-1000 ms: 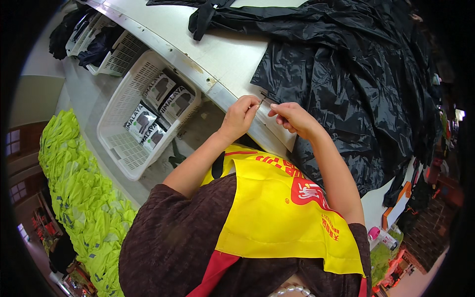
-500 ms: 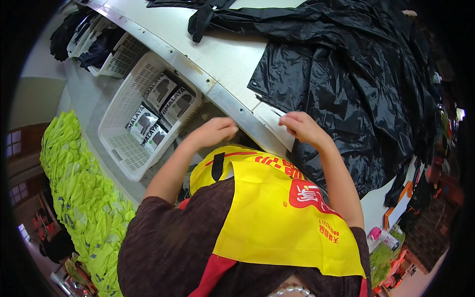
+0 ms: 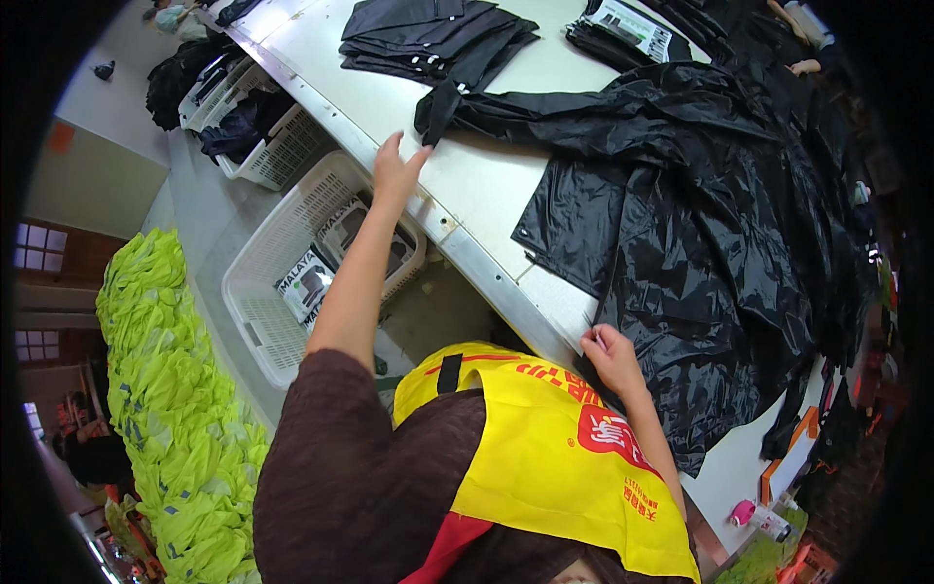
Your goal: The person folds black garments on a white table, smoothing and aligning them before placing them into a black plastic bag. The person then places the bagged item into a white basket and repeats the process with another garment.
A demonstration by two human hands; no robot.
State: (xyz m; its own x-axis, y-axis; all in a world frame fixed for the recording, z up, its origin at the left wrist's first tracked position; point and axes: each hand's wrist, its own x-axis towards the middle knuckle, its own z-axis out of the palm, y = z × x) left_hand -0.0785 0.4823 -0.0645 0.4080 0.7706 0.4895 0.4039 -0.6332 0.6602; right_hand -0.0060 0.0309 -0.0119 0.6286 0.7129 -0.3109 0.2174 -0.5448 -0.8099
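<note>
A shiny black waterproof jacket (image 3: 700,234) lies spread over the pale tabletop. One sleeve stretches left and ends in a cuff (image 3: 438,112). Just short of that cuff, my left hand (image 3: 397,170) reaches over the table edge with its fingers apart and nothing in them. My right hand (image 3: 618,360) is closed beside the jacket's near lower edge. A small, thin pointed tool sticks out from its fingers; its exact kind is mostly hidden by the hand.
Folded black garments (image 3: 428,39) and a packaged pile (image 3: 632,29) sit at the table's far side. Below its metal edge (image 3: 467,243) stands a white basket (image 3: 255,311) of packets. A fuller basket (image 3: 277,146) is behind. Yellow-green garments (image 3: 175,389) heap at left.
My left hand has gone up and forward toward the sleeve cuff, and its fingers have spread. The view has shifted; my right hand now sits lower, beside the jacket's near edge, still gripping the tool.
</note>
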